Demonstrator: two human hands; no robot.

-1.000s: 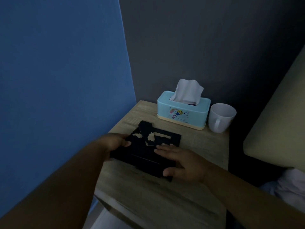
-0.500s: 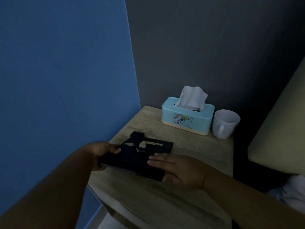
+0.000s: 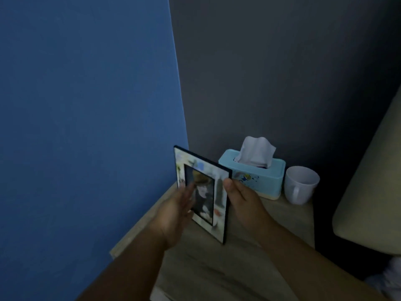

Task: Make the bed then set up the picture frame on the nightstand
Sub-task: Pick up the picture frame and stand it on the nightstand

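The picture frame (image 3: 206, 181), dark-edged with a pale mat and a photo in the middle, is held upright over the wooden nightstand (image 3: 271, 227), its picture side facing me. My right hand (image 3: 243, 203) grips its right edge with the thumb on the front. At the frame's left side, my left hand (image 3: 175, 213) has its fingers across the lower left of the picture. Whether the frame's lower edge touches the nightstand I cannot tell.
A light blue tissue box (image 3: 256, 177) and a white mug (image 3: 300, 184) stand at the back of the nightstand. A blue wall (image 3: 86, 127) is on the left, a grey wall behind. A beige headboard (image 3: 373, 192) rises at the right.
The frame lay face down on the nightstand under both hands. It has been lifted and turned upright, picture side towards me.
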